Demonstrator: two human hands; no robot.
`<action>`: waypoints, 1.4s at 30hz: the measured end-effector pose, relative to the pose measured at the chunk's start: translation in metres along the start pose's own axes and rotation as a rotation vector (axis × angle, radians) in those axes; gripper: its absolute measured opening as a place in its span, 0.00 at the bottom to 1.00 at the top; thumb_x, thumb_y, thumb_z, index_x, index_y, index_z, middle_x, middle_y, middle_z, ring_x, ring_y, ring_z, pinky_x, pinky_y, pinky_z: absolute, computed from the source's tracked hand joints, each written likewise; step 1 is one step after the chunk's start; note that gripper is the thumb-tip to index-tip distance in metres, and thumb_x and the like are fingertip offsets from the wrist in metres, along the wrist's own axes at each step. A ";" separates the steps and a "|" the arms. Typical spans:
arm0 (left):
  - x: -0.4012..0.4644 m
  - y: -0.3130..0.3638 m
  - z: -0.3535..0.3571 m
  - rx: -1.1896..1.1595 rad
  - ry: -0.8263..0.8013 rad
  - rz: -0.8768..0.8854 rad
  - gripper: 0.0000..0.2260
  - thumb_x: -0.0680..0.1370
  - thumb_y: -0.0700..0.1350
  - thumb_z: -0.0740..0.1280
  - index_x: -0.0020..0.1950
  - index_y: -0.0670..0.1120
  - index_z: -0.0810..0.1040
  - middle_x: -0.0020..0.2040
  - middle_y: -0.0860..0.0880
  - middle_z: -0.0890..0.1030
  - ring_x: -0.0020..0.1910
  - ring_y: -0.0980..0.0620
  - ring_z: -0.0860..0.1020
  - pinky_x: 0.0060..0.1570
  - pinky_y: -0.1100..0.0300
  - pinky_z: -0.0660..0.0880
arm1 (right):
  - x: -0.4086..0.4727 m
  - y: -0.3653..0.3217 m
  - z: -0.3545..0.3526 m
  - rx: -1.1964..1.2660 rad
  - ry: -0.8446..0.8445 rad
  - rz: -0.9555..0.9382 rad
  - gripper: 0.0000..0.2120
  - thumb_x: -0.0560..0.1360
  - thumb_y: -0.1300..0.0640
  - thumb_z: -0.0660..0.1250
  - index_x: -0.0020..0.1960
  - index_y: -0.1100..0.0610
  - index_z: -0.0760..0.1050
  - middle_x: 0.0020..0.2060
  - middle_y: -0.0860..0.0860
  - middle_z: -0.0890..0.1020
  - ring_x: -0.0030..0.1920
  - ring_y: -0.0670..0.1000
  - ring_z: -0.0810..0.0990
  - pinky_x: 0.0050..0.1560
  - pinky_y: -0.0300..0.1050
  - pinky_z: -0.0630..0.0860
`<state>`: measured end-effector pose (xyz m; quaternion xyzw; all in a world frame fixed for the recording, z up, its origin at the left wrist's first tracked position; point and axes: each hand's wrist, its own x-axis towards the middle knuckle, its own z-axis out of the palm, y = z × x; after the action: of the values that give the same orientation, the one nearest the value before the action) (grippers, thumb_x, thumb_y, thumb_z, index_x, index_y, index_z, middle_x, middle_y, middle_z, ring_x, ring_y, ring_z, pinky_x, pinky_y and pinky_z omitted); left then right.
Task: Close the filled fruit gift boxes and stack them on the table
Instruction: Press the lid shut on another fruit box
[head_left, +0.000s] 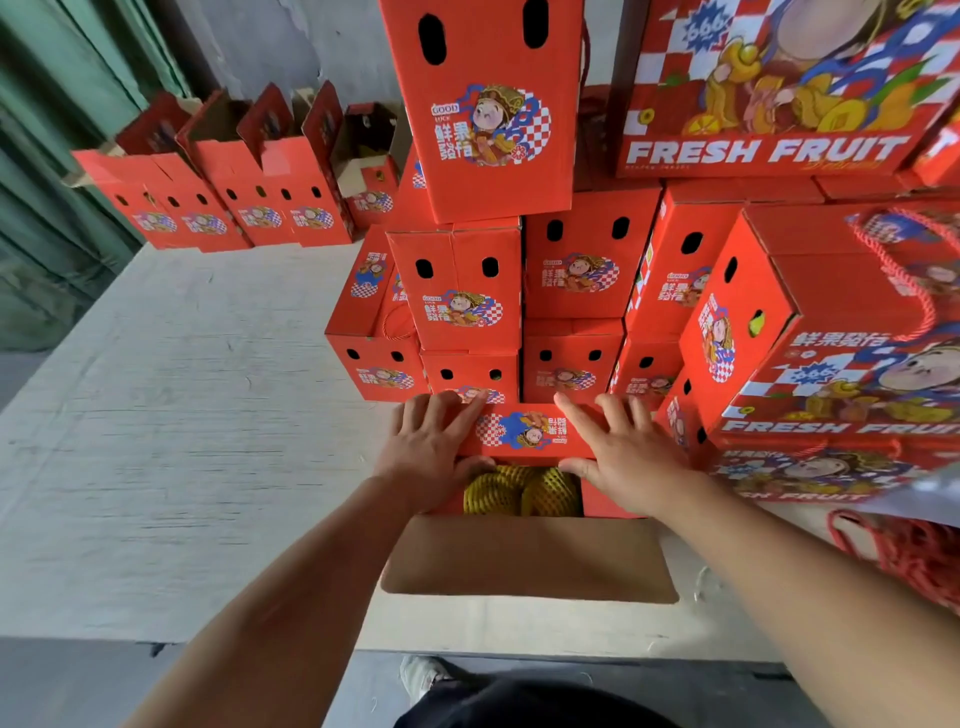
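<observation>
**Both hands on the far flap of an open fruit box**

Nearest me, the plain brown cardboard flap (530, 558) of the open red fruit gift box (608, 504) hangs outward over the near edge of the pale wooden table (182, 415). Just beyond it, inside the box, lie yellow fruits in foam netting (522, 491). My left hand (434, 447) and right hand (621, 449) lie apart on the red printed far flap (524, 431), fingers straight and spread on its top, each thumb tucked under its near edge. At the near right, a bundle of red cord handles (914, 551) rests on the table. Directly behind the open box and to its right rises a stack of closed red gift boxes (571, 275) with oval holes and cartoon labels; large ones reading FRESH FRUIT sit at right. Far left, well apart, a row of open empty-looking red boxes (228, 192) stands against the grey wall (311, 47).
</observation>
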<state>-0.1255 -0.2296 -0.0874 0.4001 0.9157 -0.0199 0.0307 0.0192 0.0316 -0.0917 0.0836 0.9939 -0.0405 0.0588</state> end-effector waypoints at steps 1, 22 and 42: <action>0.000 -0.001 0.002 -0.006 0.020 0.009 0.41 0.75 0.79 0.44 0.84 0.61 0.44 0.75 0.48 0.63 0.72 0.41 0.60 0.73 0.42 0.59 | 0.000 0.001 0.002 -0.003 0.020 -0.004 0.42 0.71 0.23 0.42 0.79 0.35 0.31 0.73 0.52 0.58 0.69 0.60 0.60 0.66 0.61 0.70; -0.032 0.003 -0.002 -1.646 -0.057 -0.546 0.12 0.84 0.56 0.63 0.68 0.60 0.72 0.62 0.49 0.82 0.51 0.56 0.86 0.43 0.60 0.83 | -0.080 0.042 -0.007 0.554 -0.291 -0.186 0.50 0.74 0.55 0.66 0.79 0.30 0.35 0.77 0.30 0.31 0.78 0.34 0.36 0.75 0.45 0.53; -0.043 0.019 0.003 -0.528 0.463 -0.023 0.27 0.75 0.76 0.63 0.63 0.58 0.79 0.61 0.61 0.79 0.63 0.55 0.70 0.63 0.52 0.66 | -0.068 -0.029 0.004 0.275 0.245 0.007 0.49 0.66 0.27 0.70 0.77 0.55 0.67 0.70 0.49 0.70 0.71 0.58 0.67 0.74 0.57 0.66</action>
<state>-0.0823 -0.2484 -0.0879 0.3619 0.8764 0.3086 -0.0755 0.0813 -0.0085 -0.0852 0.0987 0.9785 -0.1652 -0.0747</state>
